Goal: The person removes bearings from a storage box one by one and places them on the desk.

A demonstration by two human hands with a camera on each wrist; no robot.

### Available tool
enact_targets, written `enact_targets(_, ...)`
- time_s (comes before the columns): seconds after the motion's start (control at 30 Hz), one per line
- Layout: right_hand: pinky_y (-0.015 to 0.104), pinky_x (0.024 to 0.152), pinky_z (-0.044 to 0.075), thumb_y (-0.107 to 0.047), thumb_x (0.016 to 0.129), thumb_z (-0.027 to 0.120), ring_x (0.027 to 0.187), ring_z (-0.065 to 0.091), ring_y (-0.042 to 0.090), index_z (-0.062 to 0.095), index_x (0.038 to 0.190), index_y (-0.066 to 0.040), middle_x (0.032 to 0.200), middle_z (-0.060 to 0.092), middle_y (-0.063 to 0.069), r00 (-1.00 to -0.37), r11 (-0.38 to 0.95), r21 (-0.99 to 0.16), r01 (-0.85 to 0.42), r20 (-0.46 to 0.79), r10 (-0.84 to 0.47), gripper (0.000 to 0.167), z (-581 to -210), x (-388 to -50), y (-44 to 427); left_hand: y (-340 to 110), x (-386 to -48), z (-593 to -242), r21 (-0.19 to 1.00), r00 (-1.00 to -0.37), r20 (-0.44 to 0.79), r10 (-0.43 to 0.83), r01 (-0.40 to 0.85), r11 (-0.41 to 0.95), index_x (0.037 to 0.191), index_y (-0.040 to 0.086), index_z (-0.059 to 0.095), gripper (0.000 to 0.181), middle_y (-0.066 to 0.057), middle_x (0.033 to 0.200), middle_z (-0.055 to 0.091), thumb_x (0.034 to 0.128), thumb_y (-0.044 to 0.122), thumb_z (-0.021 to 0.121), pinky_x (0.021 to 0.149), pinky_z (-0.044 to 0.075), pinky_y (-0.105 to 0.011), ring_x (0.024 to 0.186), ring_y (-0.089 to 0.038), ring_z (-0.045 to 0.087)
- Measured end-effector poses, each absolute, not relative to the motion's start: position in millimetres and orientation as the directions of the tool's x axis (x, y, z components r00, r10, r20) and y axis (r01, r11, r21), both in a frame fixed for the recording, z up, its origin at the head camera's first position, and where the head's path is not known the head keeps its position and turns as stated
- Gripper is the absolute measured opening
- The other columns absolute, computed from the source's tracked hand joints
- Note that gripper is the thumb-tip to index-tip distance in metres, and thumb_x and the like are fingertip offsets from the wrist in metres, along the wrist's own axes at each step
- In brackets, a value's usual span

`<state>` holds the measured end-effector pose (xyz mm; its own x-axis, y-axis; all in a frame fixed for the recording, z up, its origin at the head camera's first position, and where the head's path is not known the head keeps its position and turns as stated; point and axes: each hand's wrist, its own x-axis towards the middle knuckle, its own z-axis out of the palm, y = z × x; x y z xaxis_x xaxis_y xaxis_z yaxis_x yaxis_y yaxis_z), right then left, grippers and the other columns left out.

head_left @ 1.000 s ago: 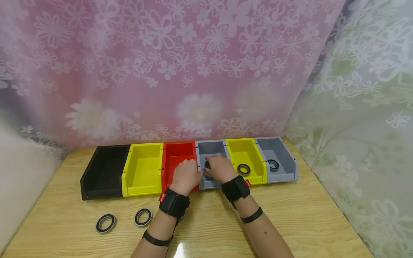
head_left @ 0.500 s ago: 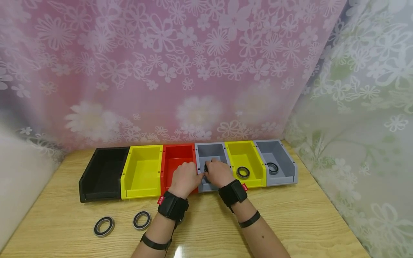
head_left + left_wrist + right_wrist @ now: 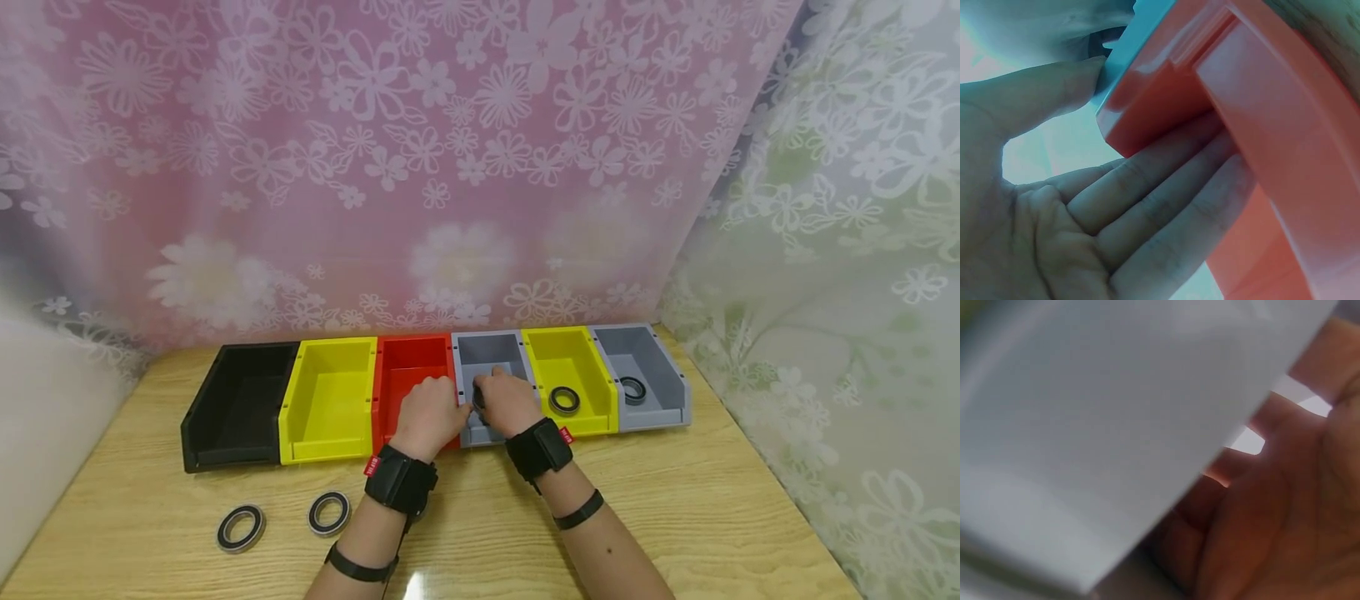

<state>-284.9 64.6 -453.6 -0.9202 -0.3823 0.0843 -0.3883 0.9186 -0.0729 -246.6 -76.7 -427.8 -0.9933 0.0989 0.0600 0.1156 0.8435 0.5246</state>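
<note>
In the head view my right hand (image 3: 508, 403) reaches into the middle grey bin (image 3: 491, 346) and pinches a dark ring-shaped bearing (image 3: 478, 400), which stands tilted. My left hand (image 3: 429, 417) is over the red bin (image 3: 412, 354). The left wrist view shows its fingers (image 3: 1166, 194) nearly straight inside the red bin (image 3: 1272, 125), the thumb tip against the grey edge (image 3: 1124, 59). A grey wall (image 3: 1104, 437) hides the right fingertips in the right wrist view; the palm and finger bases show.
Two bearings lie on the wooden table (image 3: 480, 533): one at far left (image 3: 241, 541), one beside it (image 3: 328, 530). The right yellow bin (image 3: 609, 422) and right grey bin (image 3: 678, 417) each hold a bearing. A black bin (image 3: 232, 457) and another yellow bin (image 3: 330, 450) stand left.
The bearing at my right fingers shows more and looks more upright than before. Both hands have stayed nearly in place; the whole head view has shifted slightly.
</note>
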Motion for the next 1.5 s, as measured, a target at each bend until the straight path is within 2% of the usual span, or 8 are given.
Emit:
enact_targets(0.27, 0.041, 0.059, 0.055, -0.014, 0.081, 0.088, 0.066, 0.059, 0.026, 0.077, 0.102, -0.014, 0.083, 0.058, 0.009, -0.919, 0.919, -0.058, -0.390, 0.091, -0.384, 0.024, -455, -284, 63, -78, -245, -429, 0.531, -0.994, 0.060, 0.096, 0.113, 0.840, 0.068, 0.006, 0.062, 0.033, -0.005, 0.054, 0.046, 0.0866, 0.022, 0.084, 0.047, 0.043, -0.031, 0.049, -0.021, 0.050)
enact_targets(0.57, 0.041, 0.061, 0.054, -0.014, 0.081, 0.088, 0.067, 0.061, 0.027, 0.076, 0.104, -0.014, 0.083, 0.058, 0.008, -0.914, 0.913, -0.056, -0.404, 0.070, -0.400, 0.027, -454, -284, 68, -76, -246, -430, 0.539, -0.993, 0.063, 0.097, 0.116, 0.834, 0.068, 0.006, 0.061, 0.034, -0.005, 0.054, 0.045, 0.0867, 0.022, 0.084, 0.046, 0.043, -0.031, 0.048, -0.021, 0.050)
enact_targets(0.7, 0.041, 0.063, 0.055, -0.013, 0.084, 0.085, 0.070, 0.060, 0.025, 0.074, 0.110, -0.013, 0.089, 0.060, 0.010, -0.903, 0.897, -0.104, -0.429, 0.049, -0.427, 0.029, -449, -284, 71, -76, -245, -429, 0.532, -0.994, 0.054, 0.096, 0.110, 0.840, 0.072, 0.004, 0.064, 0.031, -0.005, 0.055, 0.048, 0.0868, 0.023, 0.084, 0.046, 0.044, -0.031, 0.049, -0.021, 0.051)
enact_targets(0.83, 0.039, 0.071, 0.056, -0.012, 0.085, 0.085, 0.077, 0.061, 0.024, 0.072, 0.122, -0.010, 0.100, 0.060, 0.013, -0.900, 0.882, -0.179, -0.435, 0.062, -0.432, 0.039, -434, -282, 74, -76, -247, -428, 0.526, -0.994, 0.044, 0.097, 0.105, 0.844, 0.077, 0.003, 0.067, 0.029, -0.005, 0.056, 0.050, 0.0873, 0.024, 0.084, 0.048, 0.046, -0.031, 0.050, -0.020, 0.052)
enact_targets(0.97, 0.036, 0.075, 0.056, -0.012, 0.086, 0.084, 0.081, 0.059, 0.024, 0.070, 0.127, -0.008, 0.103, 0.059, 0.013, -0.904, 0.877, -0.223, -0.426, 0.079, -0.419, 0.043, -417, -279, 78, -77, -248, -427, 0.532, -0.994, 0.043, 0.102, 0.109, 0.840, 0.074, 0.005, 0.065, 0.030, -0.005, 0.055, 0.048, 0.0874, 0.024, 0.084, 0.047, 0.044, -0.030, 0.049, -0.020, 0.052)
enact_targets(1.2, 0.032, 0.069, 0.054, -0.011, 0.088, 0.080, 0.078, 0.055, 0.021, 0.068, 0.126, -0.010, 0.098, 0.055, 0.011, -0.911, 0.868, -0.277, -0.412, 0.088, -0.404, 0.040, -394, -269, 83, -77, -247, -427, 0.529, -0.994, 0.045, 0.102, 0.110, 0.842, 0.063, 0.008, 0.058, 0.039, -0.002, 0.052, 0.041, 0.0873, 0.023, 0.084, 0.045, 0.038, -0.028, 0.046, -0.020, 0.049)
enact_targets(1.5, 0.029, 0.062, 0.051, -0.018, 0.087, 0.083, 0.074, 0.055, 0.018, 0.069, 0.124, -0.012, 0.096, 0.055, 0.008, -0.894, 0.854, -0.266, -0.447, 0.101, -0.437, 0.041, -376, -252, 84, -78, -247, -427, 0.540, -0.994, 0.044, 0.103, 0.110, 0.835, 0.069, 0.006, 0.062, 0.033, -0.004, 0.054, 0.045, 0.0873, 0.022, 0.084, 0.045, 0.040, -0.029, 0.048, -0.020, 0.050)
